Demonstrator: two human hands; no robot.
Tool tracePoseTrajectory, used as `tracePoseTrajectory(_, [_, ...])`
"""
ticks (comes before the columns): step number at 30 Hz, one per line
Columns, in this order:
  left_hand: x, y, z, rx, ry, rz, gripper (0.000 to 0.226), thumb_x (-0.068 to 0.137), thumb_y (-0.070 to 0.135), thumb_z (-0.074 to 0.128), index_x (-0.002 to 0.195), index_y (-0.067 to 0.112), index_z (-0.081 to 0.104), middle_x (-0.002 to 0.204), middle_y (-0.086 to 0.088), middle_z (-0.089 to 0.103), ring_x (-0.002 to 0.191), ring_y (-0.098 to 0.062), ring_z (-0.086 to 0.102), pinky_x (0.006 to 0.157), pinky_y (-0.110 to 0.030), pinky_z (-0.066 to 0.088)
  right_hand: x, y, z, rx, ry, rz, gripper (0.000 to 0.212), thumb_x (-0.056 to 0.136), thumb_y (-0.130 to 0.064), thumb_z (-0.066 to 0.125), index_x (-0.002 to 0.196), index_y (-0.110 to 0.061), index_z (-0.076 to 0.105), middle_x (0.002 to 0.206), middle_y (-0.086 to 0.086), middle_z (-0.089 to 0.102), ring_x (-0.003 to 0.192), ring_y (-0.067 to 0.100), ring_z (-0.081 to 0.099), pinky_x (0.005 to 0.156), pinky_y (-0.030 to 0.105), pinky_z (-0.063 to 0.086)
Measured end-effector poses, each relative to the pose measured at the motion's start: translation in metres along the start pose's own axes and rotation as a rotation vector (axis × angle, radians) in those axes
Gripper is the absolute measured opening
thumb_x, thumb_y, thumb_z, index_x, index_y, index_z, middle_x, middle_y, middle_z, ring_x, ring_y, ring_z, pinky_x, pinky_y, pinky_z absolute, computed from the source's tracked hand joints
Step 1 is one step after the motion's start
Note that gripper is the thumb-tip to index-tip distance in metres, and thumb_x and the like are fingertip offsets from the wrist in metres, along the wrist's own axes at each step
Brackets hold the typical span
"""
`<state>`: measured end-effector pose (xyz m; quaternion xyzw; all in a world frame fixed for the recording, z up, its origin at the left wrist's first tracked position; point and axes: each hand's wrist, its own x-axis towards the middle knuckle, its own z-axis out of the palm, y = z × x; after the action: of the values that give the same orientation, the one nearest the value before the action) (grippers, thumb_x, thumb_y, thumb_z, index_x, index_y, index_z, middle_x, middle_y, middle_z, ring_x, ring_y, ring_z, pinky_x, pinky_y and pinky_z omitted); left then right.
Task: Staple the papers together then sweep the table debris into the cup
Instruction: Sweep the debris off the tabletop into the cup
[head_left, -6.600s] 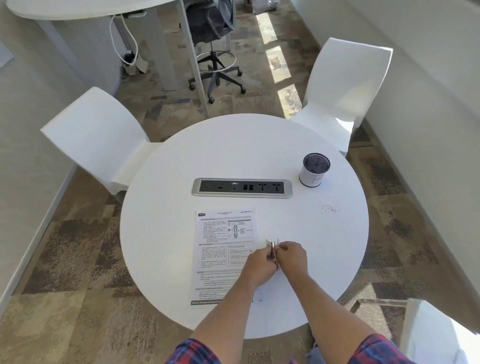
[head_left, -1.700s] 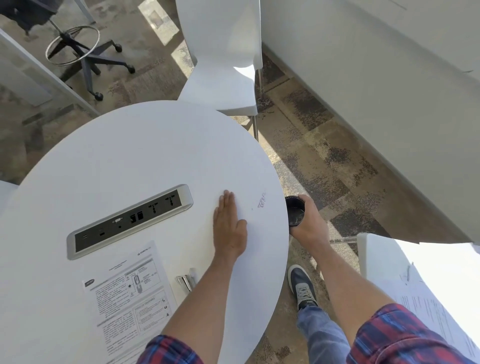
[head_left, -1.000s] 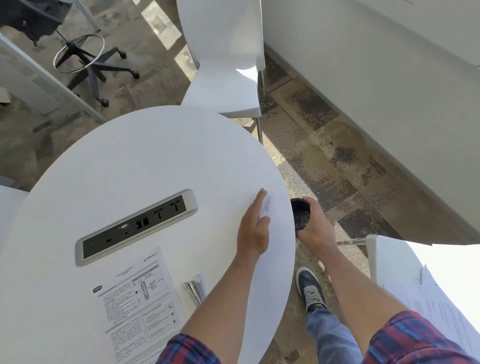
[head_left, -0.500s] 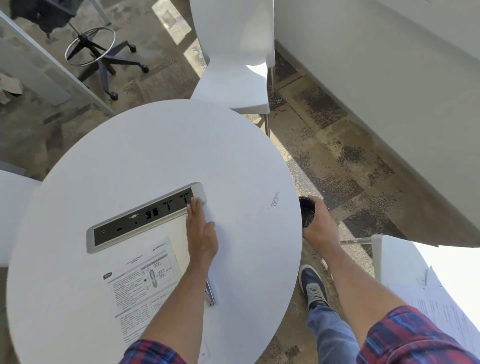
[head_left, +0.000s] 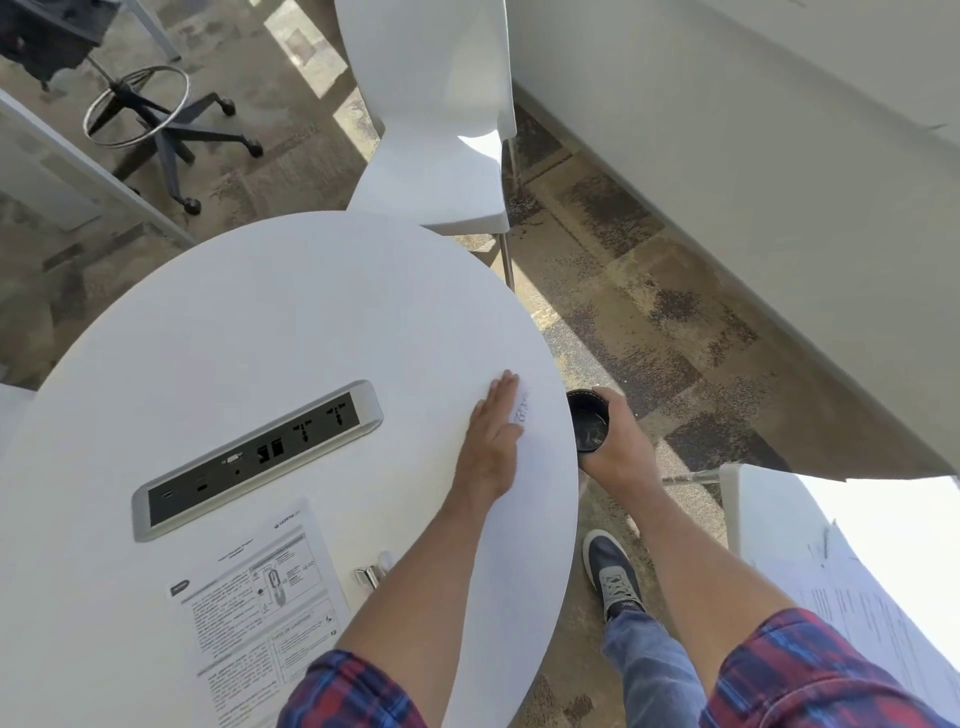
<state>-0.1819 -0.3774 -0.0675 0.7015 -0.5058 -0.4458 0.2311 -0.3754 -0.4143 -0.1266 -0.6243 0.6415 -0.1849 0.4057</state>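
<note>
Left hand (head_left: 493, 441) back, flat beside debris (head_left: 521, 410); right hand (head_left: 618, 441) grips cup (head_left: 587, 426) below table (head_left: 260, 332) edge.

Round white table (head_left: 270, 332) with papers (head_left: 260, 613), stapler (head_left: 371, 574), debris (head_left: 521, 410).

print on papers (head_left: 260, 613) illegible

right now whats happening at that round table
A person is sweeping debris off the round white table. The left hand lies flat, pushing the specks toward the edge. The right hand holds the cup just past the rim to catch them. The papers and stapler lie aside.
</note>
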Motion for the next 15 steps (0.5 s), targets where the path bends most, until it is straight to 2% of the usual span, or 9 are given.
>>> tracePoseTrajectory(3, [0.003, 0.008, 0.015, -0.096, -0.034, -0.003, 0.076, 0.088, 0.026, 0.028, 0.164, 0.031, 0.021, 0.158, 0.033, 0.013, 0.147, 0.018, 0.005, 0.112, -0.001, -0.007, 0.002, 0.0, 0.0, -0.012, -0.004, 0.004, 0.093, 0.069, -0.056, 0.086, 0.146, -0.044, 0.035, 0.133, -0.019, 0.064, 0.115, 0.016, 0.067, 0.083, 0.035, 0.051])
tracePoseTrajectory(6, [0.004, 0.016, 0.026, -0.163, -0.047, -0.029, 0.075, 0.089, 0.025, 0.029, 0.163, 0.034, 0.025, 0.157, 0.036, 0.015, 0.146, 0.018, 0.009, 0.113, -0.004, -0.004, 0.002, 0.002, 0.0, -0.007, 0.001, -0.003, 0.094, 0.068, -0.056, 0.086, 0.146, -0.043, 0.035, 0.134, -0.019, 0.064, 0.116, 0.016, 0.067, 0.086, 0.036, 0.052])
tracePoseTrajectory(8, [0.004, 0.02, 0.032, -0.182, -0.05, -0.036, 0.072, 0.092, 0.024, 0.031, 0.162, 0.036, 0.027, 0.156, 0.037, 0.017, 0.145, 0.017, 0.011, 0.113, -0.006, -0.002, 0.002, 0.003, 0.0, -0.009, 0.006, -0.006, 0.093, 0.069, -0.056, 0.086, 0.146, -0.043, 0.036, 0.135, -0.019, 0.063, 0.117, 0.016, 0.067, 0.091, 0.041, 0.056])
tracePoseTrajectory(12, [0.003, 0.026, 0.04, -0.236, -0.074, -0.022, 0.077, 0.086, 0.025, 0.032, 0.162, 0.032, 0.031, 0.16, 0.03, 0.024, 0.15, 0.011, 0.015, 0.108, 0.002, 0.001, 0.001, 0.005, -0.001, -0.02, 0.005, -0.004, 0.092, 0.069, -0.055, 0.085, 0.146, -0.043, 0.035, 0.135, -0.019, 0.063, 0.117, 0.016, 0.067, 0.094, 0.046, 0.057])
tracePoseTrajectory(15, [0.002, 0.03, 0.045, -0.246, -0.091, -0.01, 0.077, 0.085, 0.025, 0.032, 0.162, 0.031, 0.031, 0.167, 0.02, 0.026, 0.153, 0.004, 0.017, 0.116, -0.008, 0.006, 0.001, 0.004, -0.001, -0.003, 0.001, -0.018, 0.09, 0.07, -0.054, 0.083, 0.145, -0.042, 0.036, 0.136, -0.018, 0.062, 0.116, 0.014, 0.066, 0.09, 0.041, 0.056])
